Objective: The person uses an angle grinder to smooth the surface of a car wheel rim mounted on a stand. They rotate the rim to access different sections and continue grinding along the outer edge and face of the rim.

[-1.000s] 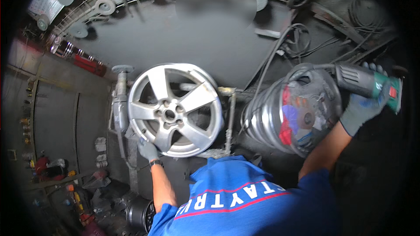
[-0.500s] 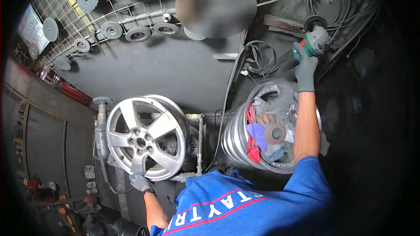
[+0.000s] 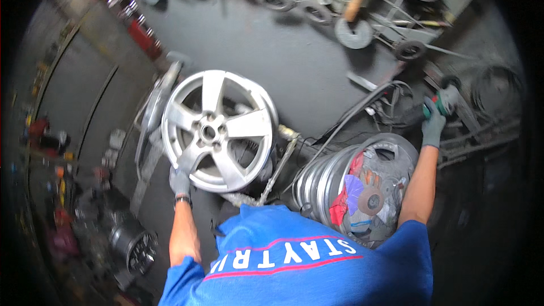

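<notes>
A silver five-spoke alloy wheel [image 3: 214,130] stands tilted on a metal stand, its spoked face toward me. My gloved left hand [image 3: 179,181] grips its outer edge at the lower left, though the fingertips are partly hidden. Out to the far right, my gloved right hand [image 3: 433,127] is closed round the body of a green and grey angle grinder [image 3: 447,101]. A dark round disc sits at the grinder's far end, well apart from the wheel.
Stacked wheel rims [image 3: 317,187] stand right of the stand, with a purple cloth [image 3: 354,192], red rags and a small disc [image 3: 372,200] on top. Cables [image 3: 362,107] run behind them. Abrasive discs [image 3: 353,33] hang on the back rack. A dark wheel [image 3: 136,249] lies lower left.
My view has turned, so the alloy wheel appears higher and the rack farther right. Both hands keep their holds, the left on the wheel edge and the right on the grinder.
</notes>
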A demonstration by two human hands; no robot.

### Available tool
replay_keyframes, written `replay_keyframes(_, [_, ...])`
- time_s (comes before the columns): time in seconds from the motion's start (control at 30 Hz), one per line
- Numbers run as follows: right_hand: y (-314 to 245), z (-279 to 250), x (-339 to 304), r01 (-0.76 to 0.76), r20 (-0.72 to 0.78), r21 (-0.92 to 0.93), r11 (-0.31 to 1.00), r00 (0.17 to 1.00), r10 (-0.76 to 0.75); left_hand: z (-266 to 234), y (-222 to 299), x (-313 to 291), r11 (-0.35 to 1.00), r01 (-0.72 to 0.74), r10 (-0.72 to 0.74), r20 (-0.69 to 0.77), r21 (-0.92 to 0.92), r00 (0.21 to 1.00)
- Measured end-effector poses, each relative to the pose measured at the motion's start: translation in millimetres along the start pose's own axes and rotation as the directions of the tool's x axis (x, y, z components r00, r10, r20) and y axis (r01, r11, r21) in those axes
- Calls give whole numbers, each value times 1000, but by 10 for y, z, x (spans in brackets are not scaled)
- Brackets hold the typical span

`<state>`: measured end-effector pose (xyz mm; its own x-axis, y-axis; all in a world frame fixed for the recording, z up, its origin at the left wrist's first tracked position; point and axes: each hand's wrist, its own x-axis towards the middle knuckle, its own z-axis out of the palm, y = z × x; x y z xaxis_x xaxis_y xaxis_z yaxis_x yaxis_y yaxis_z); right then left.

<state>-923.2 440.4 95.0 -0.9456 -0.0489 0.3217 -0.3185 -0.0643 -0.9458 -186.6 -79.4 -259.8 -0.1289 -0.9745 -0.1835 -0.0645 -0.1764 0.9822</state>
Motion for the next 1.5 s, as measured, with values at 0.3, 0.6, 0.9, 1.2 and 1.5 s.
replay_keyframes(0.3, [237,179,-145,-121,-47,-24,992,992,120,349,715,-357,848,89,11,-185,523,983])
replay_keyframes(0.6, [-80,1490,-2074,-27,-18,-136,990,1000,25,578,1022,-620,842,51,66,-196,537,978])
replay_keyframes(0.9, [5,3288,-4340,13,276,-415,910,955,112,411,1019,-607,892,-24,44,-35,451,998])
replay_keyframes(1.2, [-34,3686,-4308,35,95,-634,773,995,32,6,1170,-334,957,258,-285,255,134,924])
replay_keyframes(1.5, [-154,5204,-3468,467,489,-717,518,866,-104,-198,1312,491,995,96,-103,408,37,907])
